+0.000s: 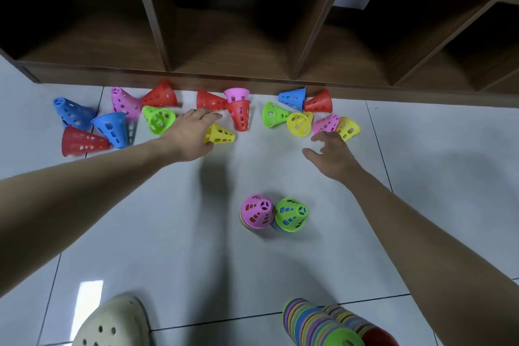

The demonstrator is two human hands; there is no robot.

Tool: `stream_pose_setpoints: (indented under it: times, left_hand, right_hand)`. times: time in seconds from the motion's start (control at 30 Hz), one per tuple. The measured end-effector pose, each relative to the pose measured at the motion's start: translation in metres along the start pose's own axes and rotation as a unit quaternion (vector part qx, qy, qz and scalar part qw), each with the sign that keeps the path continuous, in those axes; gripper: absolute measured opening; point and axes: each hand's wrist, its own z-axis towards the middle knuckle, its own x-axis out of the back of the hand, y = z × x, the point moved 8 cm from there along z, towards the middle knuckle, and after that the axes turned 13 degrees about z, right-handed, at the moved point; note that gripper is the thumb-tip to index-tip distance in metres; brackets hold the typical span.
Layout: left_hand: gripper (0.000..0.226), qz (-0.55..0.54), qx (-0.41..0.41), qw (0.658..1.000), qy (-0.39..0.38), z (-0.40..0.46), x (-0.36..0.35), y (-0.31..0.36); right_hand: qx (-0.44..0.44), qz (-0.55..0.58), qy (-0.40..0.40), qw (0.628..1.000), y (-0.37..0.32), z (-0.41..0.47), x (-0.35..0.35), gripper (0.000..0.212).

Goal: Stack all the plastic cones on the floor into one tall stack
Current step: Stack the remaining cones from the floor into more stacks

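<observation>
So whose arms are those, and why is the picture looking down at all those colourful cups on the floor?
There is no machine here. A person wears a camera on their head, so this one picture looks forward and down, as they see it. The two arms are theirs.

The left hand reaches over a yellow cone lying on its side. I cannot tell if it is touching it. The right hand reaches, fingers spread, towards a pink cone. Neither hand holds anything yet.

The cups are plastic cones with holes, scattered on the white floor along a wooden shelf. Nearer stand two short stacks, one topped pink, one topped green. At the bottom edge are a long stack and a cream shoe.
</observation>
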Motion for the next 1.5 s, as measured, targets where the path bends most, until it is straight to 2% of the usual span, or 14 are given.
stream_pose_setpoints:
  times: [0.13, 0.23, 0.4, 0.5, 0.57, 0.73, 0.83, 1.0, 1.07, 1.23, 1.37, 1.5]
  left_hand:
    - [0.084, 0.059, 0.014, 0.996, -0.061, 0.017, -0.021, -0.007]
    - [0.085, 0.127, 0.0, 0.989, -0.078, 0.021, -0.033, -0.01]
    - [0.083, 0.164, -0.007, 0.983, -0.077, 0.024, -0.036, -0.014]
    - [0.094, 0.12, 0.012, 0.989, -0.087, 0.02, -0.041, -0.011]
    - [0.095, 0.087, 0.032, 0.991, -0.096, 0.019, -0.044, -0.008]
    - [0.075, 0.138, 0.002, 0.985, -0.101, 0.024, -0.035, 0.007]
    - [0.061, 0.181, -0.038, 0.977, -0.104, 0.019, -0.037, 0.02]
    - [0.053, 0.122, -0.059, 0.983, -0.127, 0.004, -0.041, 0.033]
    - [0.054, 0.087, -0.058, 0.985, -0.134, -0.003, -0.04, 0.036]
    - [0.075, -0.066, -0.02, 0.989, -0.132, -0.018, -0.023, 0.042]
    - [0.052, -0.228, 0.043, 0.966, -0.112, -0.033, -0.017, 0.048]
    - [0.036, -0.285, 0.036, 0.954, -0.082, -0.05, -0.007, 0.065]
  right_hand:
    - [0.073, -0.047, -0.004, 0.996, -0.012, 0.038, -0.012, 0.067]
    - [0.07, -0.067, 0.0, 0.995, -0.017, 0.067, -0.02, 0.071]
    - [0.037, -0.076, -0.014, 0.996, -0.017, 0.093, -0.037, 0.062]
    - [0.013, -0.051, 0.009, 0.999, -0.014, 0.096, -0.035, 0.047]
    - [-0.025, -0.087, -0.016, 0.996, -0.004, 0.092, -0.04, 0.047]
    - [-0.093, -0.128, -0.098, 0.983, 0.035, 0.054, -0.051, 0.07]
    - [-0.109, -0.169, -0.093, 0.975, 0.054, 0.034, -0.047, 0.06]
    - [-0.08, -0.017, -0.014, 0.997, 0.05, 0.008, -0.029, 0.03]
    - [-0.06, 0.034, -0.002, 0.998, 0.04, -0.003, -0.02, 0.024]
    - [-0.029, 0.154, 0.009, 0.988, 0.012, -0.035, 0.001, 0.02]
    - [0.023, 0.245, 0.005, 0.969, -0.007, -0.076, 0.009, 0.026]
    - [0.086, 0.266, -0.004, 0.96, -0.028, -0.109, 0.02, 0.031]
